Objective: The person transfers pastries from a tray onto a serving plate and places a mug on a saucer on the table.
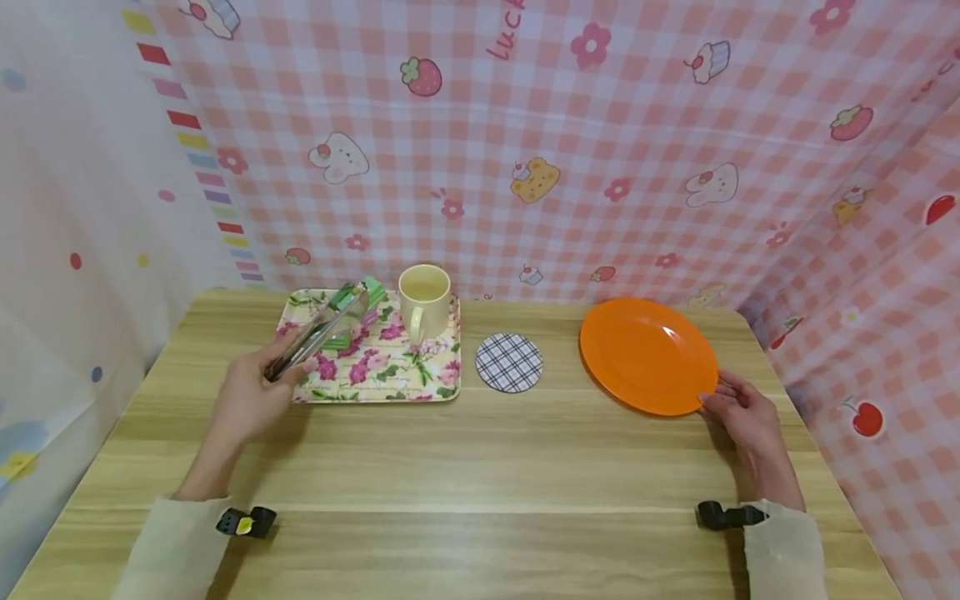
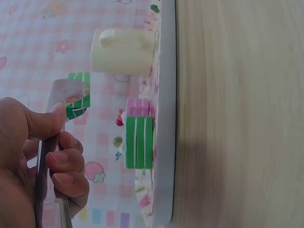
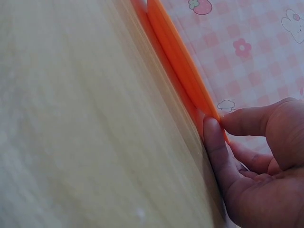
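Note:
My left hand (image 1: 253,392) grips a pair of metal tongs (image 2: 45,161). Between the tong tips sits a green striped toy cake slice (image 2: 78,97), raised off the floral tray (image 1: 405,387) in the left wrist view. Another green cake slice (image 2: 139,142) lies on the tray beside a pink one (image 2: 137,107). Toward the tray's back right stands a cream mug (image 1: 425,304), its handle facing front. On the right, my right hand (image 1: 746,412) pinches the rim of an orange plate (image 1: 645,354) between thumb and fingers; the right wrist view shows this rim edge-on.
A round checked coaster (image 1: 509,363) lies between tray and plate. The wooden table (image 1: 480,475) backs onto a pink checked cloth (image 1: 480,167), with more patterned cloth at both sides. The mug is close to the tong tips.

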The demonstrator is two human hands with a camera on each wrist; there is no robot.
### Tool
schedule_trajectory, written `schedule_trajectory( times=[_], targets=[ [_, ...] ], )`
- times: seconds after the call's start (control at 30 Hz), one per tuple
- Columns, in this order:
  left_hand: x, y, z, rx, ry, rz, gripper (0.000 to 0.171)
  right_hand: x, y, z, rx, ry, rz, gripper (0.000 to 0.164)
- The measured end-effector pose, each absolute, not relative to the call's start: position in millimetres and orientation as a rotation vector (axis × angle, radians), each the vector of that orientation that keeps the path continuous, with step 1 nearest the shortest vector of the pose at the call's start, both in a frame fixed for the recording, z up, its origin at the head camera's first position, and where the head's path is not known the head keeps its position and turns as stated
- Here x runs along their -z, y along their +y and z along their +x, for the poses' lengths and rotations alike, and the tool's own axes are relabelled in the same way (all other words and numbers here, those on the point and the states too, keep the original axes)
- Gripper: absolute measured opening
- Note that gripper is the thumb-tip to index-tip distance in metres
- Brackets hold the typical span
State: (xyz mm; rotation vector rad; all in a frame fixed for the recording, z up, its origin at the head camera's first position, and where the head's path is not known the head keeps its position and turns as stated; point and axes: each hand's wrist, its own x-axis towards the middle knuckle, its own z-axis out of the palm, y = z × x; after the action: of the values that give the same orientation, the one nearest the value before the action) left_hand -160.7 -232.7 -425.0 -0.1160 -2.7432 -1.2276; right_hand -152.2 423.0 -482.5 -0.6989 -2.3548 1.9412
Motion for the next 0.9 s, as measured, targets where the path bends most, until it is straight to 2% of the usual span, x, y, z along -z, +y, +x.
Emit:
schedule_trajectory(
  times=[0.9],
  targets=[
    [419.0, -202.4, -148.7, 1.213, -2.752, -0.163, 0.053, 480.8, 423.6, -152.6, -1.931, -2.390, -0.749, 0.079]
  ],
)
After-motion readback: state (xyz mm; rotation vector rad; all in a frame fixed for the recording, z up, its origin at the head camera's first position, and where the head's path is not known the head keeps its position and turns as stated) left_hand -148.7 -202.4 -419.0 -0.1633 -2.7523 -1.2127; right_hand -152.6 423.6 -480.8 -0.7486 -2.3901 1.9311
